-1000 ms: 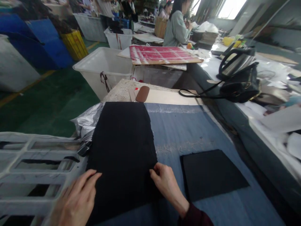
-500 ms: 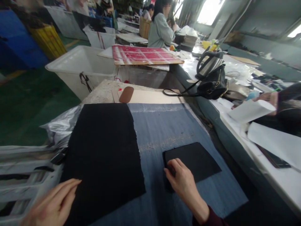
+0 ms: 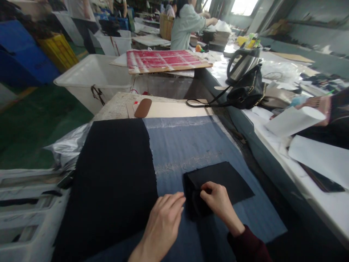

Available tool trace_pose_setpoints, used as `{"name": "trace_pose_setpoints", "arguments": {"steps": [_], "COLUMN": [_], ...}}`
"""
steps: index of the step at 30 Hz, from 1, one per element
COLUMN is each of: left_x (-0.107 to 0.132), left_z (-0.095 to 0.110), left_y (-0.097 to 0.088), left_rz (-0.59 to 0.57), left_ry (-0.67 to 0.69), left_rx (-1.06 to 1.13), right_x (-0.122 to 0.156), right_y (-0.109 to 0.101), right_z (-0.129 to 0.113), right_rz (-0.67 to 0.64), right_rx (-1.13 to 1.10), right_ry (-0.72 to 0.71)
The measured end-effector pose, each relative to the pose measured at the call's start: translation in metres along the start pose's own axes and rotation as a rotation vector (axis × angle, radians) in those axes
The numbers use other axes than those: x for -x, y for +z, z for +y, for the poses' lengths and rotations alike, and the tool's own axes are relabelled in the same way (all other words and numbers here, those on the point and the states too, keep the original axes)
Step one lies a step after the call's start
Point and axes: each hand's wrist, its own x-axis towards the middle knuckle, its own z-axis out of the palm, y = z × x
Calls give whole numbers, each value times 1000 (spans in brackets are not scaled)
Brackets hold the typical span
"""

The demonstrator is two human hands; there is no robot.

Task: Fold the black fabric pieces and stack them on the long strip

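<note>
A small black fabric piece (image 3: 220,182) lies on the blue-grey work mat (image 3: 191,145). My right hand (image 3: 218,203) pinches its near left corner, fingers closed on the cloth. My left hand (image 3: 163,222) lies just left of that corner with fingers stretched out, fingertips at the piece's edge. A large black fabric sheet (image 3: 111,182) covers the left half of the mat, beside my left hand.
A brown oval pad (image 3: 143,108) and a beige board (image 3: 174,109) sit at the mat's far end. A black handbag (image 3: 245,94) and kettle (image 3: 242,65) stand at the right. White bins (image 3: 92,80) are to the left. Another person's hand (image 3: 319,107) holds white paper at the right. A person (image 3: 185,25) works farther back.
My left hand has moved right from the large black sheet to the small piece. My right hand has shifted from lying on the small piece to pinching its corner.
</note>
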Motion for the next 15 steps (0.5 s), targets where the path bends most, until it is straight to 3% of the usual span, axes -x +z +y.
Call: {"name": "trace_pose_setpoints", "arguments": {"steps": [4,9,12,15], "left_x": [-33,-44,-43,-40], "left_z": [11,10,10,12], "left_y": [23,36,38,41], "left_rz": [-43,-66,-60,-70], "left_ry": [-17,-82,-83,-79], "left_rx": [30,-19,-26,-44], "right_x": [-7,-15,-12,3], "right_y": [-5,-10,-43,-107], "right_z": [13,30,49,77], "right_rz": [-50,-99,-7,179], "right_rx": [-169,-486,-670,-794], "right_ry": [75,157,198,230]}}
